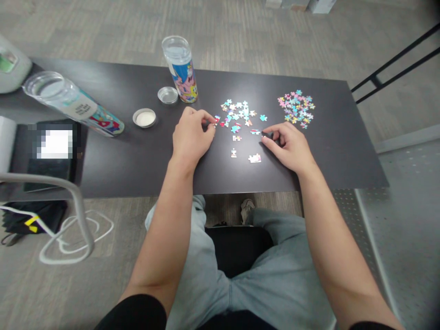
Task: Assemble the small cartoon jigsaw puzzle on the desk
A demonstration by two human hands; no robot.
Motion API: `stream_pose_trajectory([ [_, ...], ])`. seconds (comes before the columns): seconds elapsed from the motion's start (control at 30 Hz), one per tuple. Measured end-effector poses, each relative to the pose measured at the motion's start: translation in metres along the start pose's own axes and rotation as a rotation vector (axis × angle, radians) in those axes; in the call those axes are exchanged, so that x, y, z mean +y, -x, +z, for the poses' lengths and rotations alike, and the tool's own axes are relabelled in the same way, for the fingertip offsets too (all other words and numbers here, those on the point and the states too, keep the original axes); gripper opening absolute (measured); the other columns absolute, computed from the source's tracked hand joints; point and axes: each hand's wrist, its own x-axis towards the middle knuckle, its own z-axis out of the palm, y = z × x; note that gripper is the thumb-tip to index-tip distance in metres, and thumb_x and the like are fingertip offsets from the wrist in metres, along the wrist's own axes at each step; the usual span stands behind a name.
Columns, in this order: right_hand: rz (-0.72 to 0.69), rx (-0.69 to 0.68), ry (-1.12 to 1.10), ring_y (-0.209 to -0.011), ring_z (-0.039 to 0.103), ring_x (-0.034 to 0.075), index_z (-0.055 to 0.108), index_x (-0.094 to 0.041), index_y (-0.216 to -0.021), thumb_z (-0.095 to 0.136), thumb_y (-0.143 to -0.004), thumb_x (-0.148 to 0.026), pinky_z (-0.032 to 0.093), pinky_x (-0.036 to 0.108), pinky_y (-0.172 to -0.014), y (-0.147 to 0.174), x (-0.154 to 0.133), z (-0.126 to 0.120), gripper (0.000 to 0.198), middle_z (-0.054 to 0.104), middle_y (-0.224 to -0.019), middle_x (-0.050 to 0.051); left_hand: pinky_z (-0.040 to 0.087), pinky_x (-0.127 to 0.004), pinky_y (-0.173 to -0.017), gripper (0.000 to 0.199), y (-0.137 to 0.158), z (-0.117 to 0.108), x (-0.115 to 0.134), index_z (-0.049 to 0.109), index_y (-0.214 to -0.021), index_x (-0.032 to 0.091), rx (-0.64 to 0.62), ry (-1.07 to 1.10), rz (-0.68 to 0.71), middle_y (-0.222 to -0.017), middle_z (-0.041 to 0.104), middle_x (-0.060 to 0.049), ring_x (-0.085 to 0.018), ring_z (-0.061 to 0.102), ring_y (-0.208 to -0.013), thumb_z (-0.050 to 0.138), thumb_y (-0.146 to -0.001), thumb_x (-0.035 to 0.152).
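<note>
My left hand point(194, 133) is closed in a pinch at the left side of a loose cluster of jigsaw pieces point(240, 110), with a red and blue jigsaw piece point(217, 119) at its fingertips. To the right, my right hand point(288, 144) has thumb and index tips almost together; whatever they hold is too small to make out. Just left of those tips lies a red, white and blue piece point(255, 132). Between the hands, nearer to me, are a small joined piece point(255, 158), an upright-looking piece point(233, 153) and another piece point(237, 138).
A dense pile of pastel jigsaw pieces point(297, 108) lies at the right of the dark table point(340, 151). Two clear-topped printed tubes, one standing point(184, 75) and one at far left point(82, 107), are near two round lids, one silver point(168, 95), one cream-filled point(145, 118).
</note>
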Motion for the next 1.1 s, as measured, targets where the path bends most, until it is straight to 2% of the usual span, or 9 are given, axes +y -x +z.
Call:
stream_pose_trajectory([
  [0.1, 0.004, 0.028, 0.000, -0.091, 0.070, 0.034, 0.087, -0.034, -0.131, 0.080, -0.116, -0.054, 0.055, 0.053, -0.089, 0.000, 0.001, 0.002, 0.026, 0.076, -0.106, 0.009, 0.060, -0.048, -0.103, 0.025, 0.000, 0.000, 0.003, 0.091, -0.106, 0.029, 0.001, -0.015, -0.007, -0.116, 0.068, -0.006, -0.024, 0.064, -0.093, 0.092, -0.096, 0.007],
  [0.27, 0.005, 0.029, -0.005, -0.089, 0.068, 0.033, 0.087, -0.036, -0.130, 0.081, -0.115, -0.056, 0.054, 0.053, -0.088, 0.000, 0.001, 0.002, 0.026, 0.077, -0.105, 0.008, 0.060, -0.049, -0.101, 0.030, 0.001, 0.000, 0.007, 0.096, -0.122, 0.038, -0.061, -0.065, 0.006, -0.122, 0.067, -0.006, -0.027, 0.064, -0.098, 0.099, -0.099, 0.018],
  [0.43, 0.005, 0.032, 0.001, -0.090, 0.070, 0.034, 0.087, -0.036, -0.131, 0.081, -0.115, -0.052, 0.054, 0.053, -0.089, 0.001, 0.001, 0.002, 0.023, 0.076, -0.106, 0.008, 0.060, -0.050, -0.103, 0.024, 0.000, 0.003, 0.009, 0.099, -0.116, 0.038, -0.115, -0.088, 0.025, -0.124, 0.065, -0.008, -0.030, 0.067, -0.106, 0.098, -0.101, 0.020],
  [0.6, 0.005, 0.020, 0.009, -0.092, 0.071, 0.034, 0.086, -0.035, -0.132, 0.081, -0.115, -0.048, 0.054, 0.053, -0.090, 0.001, 0.001, 0.002, 0.022, 0.074, -0.107, 0.008, 0.060, -0.048, -0.101, 0.029, 0.000, 0.003, 0.013, 0.099, -0.109, 0.038, -0.151, -0.111, 0.031, -0.120, 0.064, -0.006, -0.027, 0.064, -0.100, 0.090, -0.101, 0.012],
  [0.83, 0.004, 0.021, 0.025, -0.094, 0.072, 0.036, 0.085, -0.035, -0.133, 0.079, -0.115, -0.050, 0.055, 0.054, -0.091, 0.001, 0.000, 0.001, 0.024, 0.075, -0.107, 0.009, 0.061, -0.048, -0.099, 0.027, -0.001, 0.001, 0.012, 0.097, -0.108, 0.035, -0.189, -0.077, 0.040, -0.124, 0.067, -0.007, -0.029, 0.068, -0.106, 0.094, -0.092, 0.014],
  [1.0, 0.008, -0.007, 0.052, -0.095, 0.072, 0.037, 0.086, -0.036, -0.137, 0.080, -0.118, -0.054, 0.056, 0.055, -0.092, 0.001, 0.003, 0.001, 0.026, 0.074, -0.110, 0.010, 0.062, -0.051, -0.107, 0.029, -0.004, -0.004, 0.006, 0.099, -0.109, 0.037, -0.259, -0.049, 0.068, -0.128, 0.068, -0.006, -0.028, 0.068, -0.106, 0.093, -0.093, 0.013],
  [1.1, 0.007, -0.002, 0.045, -0.093, 0.071, 0.036, 0.087, -0.036, -0.136, 0.080, -0.117, -0.051, 0.057, 0.056, -0.093, 0.002, 0.003, 0.001, 0.025, 0.074, -0.110, 0.010, 0.062, -0.052, -0.113, 0.032, -0.006, -0.007, 0.004, 0.100, -0.107, 0.036, -0.306, -0.044, 0.094, -0.127, 0.069, -0.006, -0.026, 0.067, -0.102, 0.087, -0.096, 0.010],
])
